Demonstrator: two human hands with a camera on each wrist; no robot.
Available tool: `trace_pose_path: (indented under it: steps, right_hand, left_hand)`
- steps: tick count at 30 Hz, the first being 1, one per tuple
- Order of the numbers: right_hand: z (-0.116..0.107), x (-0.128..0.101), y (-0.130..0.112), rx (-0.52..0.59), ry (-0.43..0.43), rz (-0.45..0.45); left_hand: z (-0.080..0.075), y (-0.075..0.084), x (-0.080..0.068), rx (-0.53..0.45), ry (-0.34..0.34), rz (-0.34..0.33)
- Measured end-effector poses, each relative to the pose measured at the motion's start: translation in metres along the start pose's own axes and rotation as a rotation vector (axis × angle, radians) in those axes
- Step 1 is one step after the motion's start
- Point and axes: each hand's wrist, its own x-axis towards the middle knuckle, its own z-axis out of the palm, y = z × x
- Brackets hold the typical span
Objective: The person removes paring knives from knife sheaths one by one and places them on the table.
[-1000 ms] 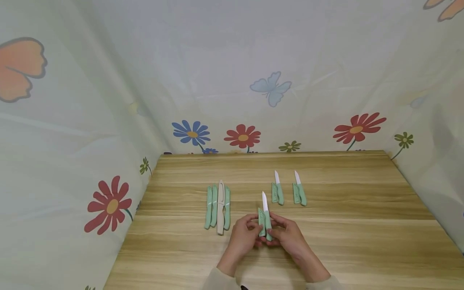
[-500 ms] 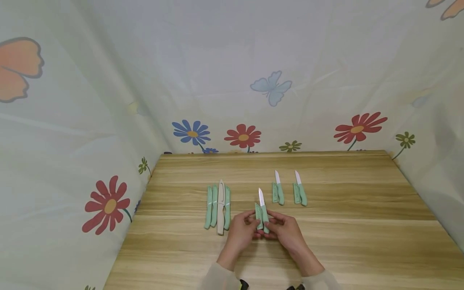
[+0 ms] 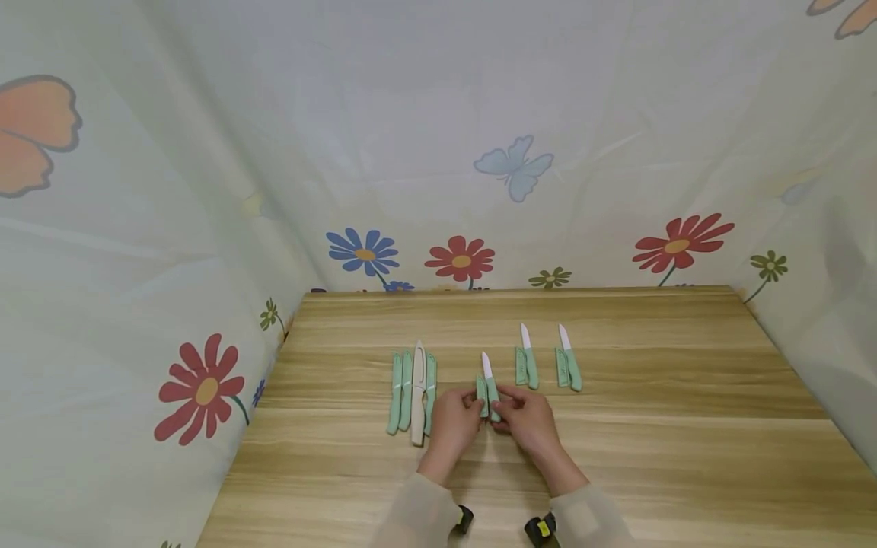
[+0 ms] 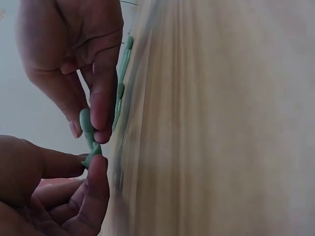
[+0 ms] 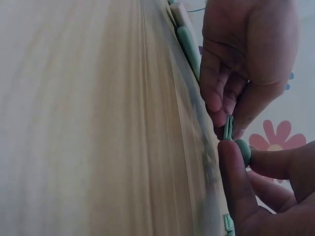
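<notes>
Between the two hands, in the head view, a small paring knife (image 3: pixel 492 396) with a green handle and white blade points away from me. Its green sheath (image 3: pixel 482 392) is just left of it, blade out. My left hand (image 3: pixel 454 422) pinches the sheath between thumb and fingers. With thumb and fingers my right hand (image 3: pixel 533 420) grips the knife handle. In the left wrist view the handle end (image 4: pixel 85 120) and the sheath (image 4: pixel 93 155) are close together. The right wrist view shows the sheath's slotted end (image 5: pixel 229 127) beside the rounded handle (image 5: pixel 243 152); the blade is hidden there.
Farther right lie two bare paring knives (image 3: pixel 530 365) (image 3: pixel 572 367), each with a green sheath (image 3: pixel 521 366) (image 3: pixel 562 367) at its left. Left of my hands lie several sheathed knives: green ones (image 3: pixel 396 396) and a larger beige one (image 3: pixel 418 403). A flowered curtain surrounds the wooden table (image 3: pixel 651 472).
Both hands have moved slightly away from me and to the left, carrying the knife and sheath toward the sheathed row. The grips stay the same. The other knives have not moved.
</notes>
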Motion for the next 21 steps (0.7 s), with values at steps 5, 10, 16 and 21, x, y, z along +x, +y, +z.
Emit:
trace_pose_path:
  steps: [5, 10, 16, 21]
  right_hand:
    - [0.004, 0.007, -0.002, -0.109, 0.013, -0.025]
    - [0.007, 0.013, -0.002, -0.207, 0.039, -0.068]
    - [0.012, 0.025, -0.001, -0.364, 0.079, -0.123]
    - [0.017, 0.033, 0.002, -0.478, 0.105, -0.147]
  left_hand:
    - [0.003, 0.002, 0.007, 0.187, 0.049, 0.045]
    - [0.005, 0.005, 0.015, 0.288, 0.096, 0.098]
    - [0.007, 0.007, 0.019, 0.345, 0.117, 0.096]
    - [0.008, 0.007, 0.020, 0.415, 0.120, 0.152]
